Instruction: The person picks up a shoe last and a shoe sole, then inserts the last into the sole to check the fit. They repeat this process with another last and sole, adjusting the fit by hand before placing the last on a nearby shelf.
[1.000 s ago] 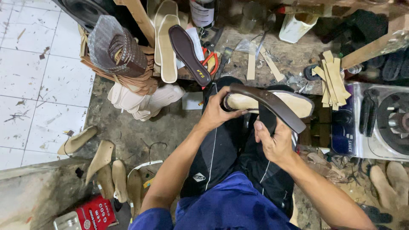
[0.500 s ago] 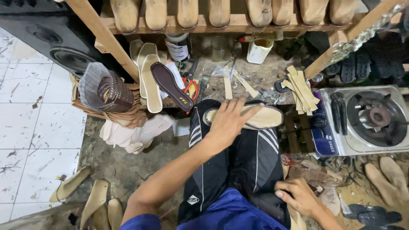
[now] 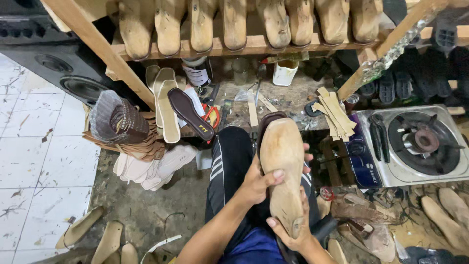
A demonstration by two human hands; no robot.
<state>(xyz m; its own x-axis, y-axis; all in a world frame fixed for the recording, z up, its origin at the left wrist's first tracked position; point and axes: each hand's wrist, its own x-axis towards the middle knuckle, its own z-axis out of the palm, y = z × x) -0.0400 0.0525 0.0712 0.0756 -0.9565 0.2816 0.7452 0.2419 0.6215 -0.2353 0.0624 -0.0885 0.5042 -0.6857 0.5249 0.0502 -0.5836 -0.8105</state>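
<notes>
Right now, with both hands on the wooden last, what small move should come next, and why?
Probably press the dark insole flush against the wooden last. The left hand clasps the last's middle, the right hand holds its heel end, and only the insole's edge shows behind the toe, so it looks not yet aligned.

Pale tan wooden last, dark brown insole, white-striped black trousers

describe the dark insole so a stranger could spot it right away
Start at the slanted wooden post on the left. Just right of its foot, pale insoles lean in a bunch. The dark brown insole lies tilted across them, the only dark one there.
</notes>
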